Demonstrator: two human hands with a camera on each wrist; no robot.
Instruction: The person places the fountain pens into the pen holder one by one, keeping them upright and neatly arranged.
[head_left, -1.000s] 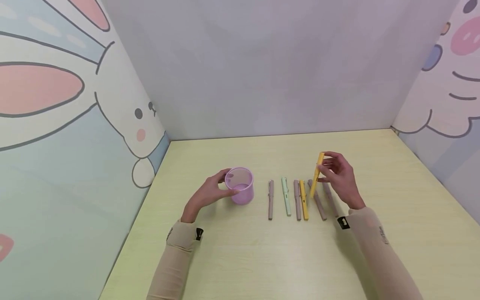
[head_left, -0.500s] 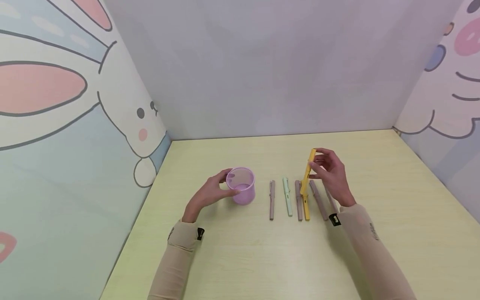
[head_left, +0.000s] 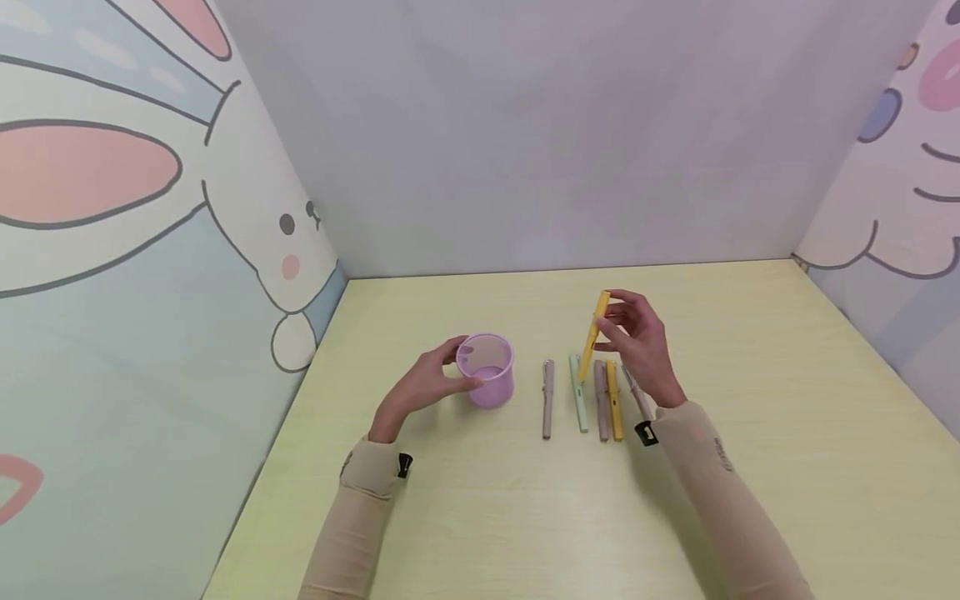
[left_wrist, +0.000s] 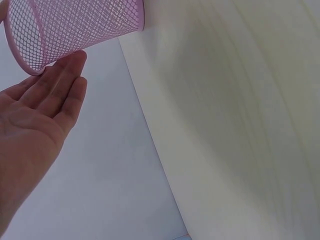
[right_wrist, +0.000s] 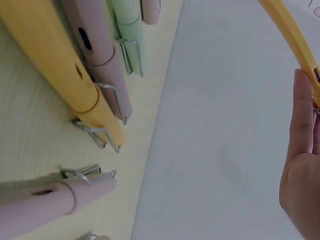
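1. Right hand (head_left: 637,346) pinched a yellow pen (head_left: 593,335), thumb against fingers; pen tilted, aloft, right of the cup (head_left: 492,392).
2. Left hand (head_left: 427,383), half spread, held the cup between thumb and fingers.
3. Step, I judged: carrying pen toward cup; next move seemed to call for its lower end above the cup.
4. Pen nearer the cup than a second earlier; left grip looked unchanged.

A round purple mesh cup (head_left: 492,392), held by the left hand (head_left: 426,386), stands upright; right of it, the right hand (head_left: 640,346) pinches a slim, slanting yellow pen (head_left: 593,337).
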